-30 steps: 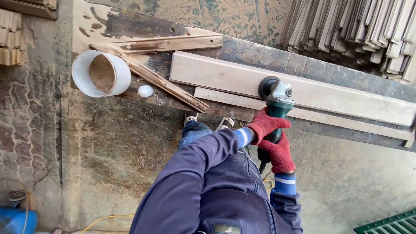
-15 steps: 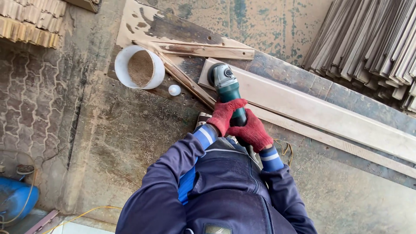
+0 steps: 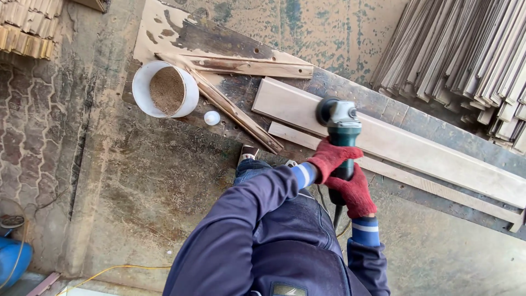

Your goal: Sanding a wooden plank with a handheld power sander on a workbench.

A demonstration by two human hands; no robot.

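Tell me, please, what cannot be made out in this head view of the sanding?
- Sander disc: hidden under its own head, so contact with the board is unclear.
- Sander handle: covered by the left hand and right hand, both in red gloves.
- Cord below the right hand: runs behind the torso.
- Bucket depth: only a sawdust surface shows.
- Stacked slats: cut off by the top and right edges.
- Blue object: cut off at the left edge.

A grinder rests on a long plank across the workbench, a tub of sawdust at its left, stacked slats behind right
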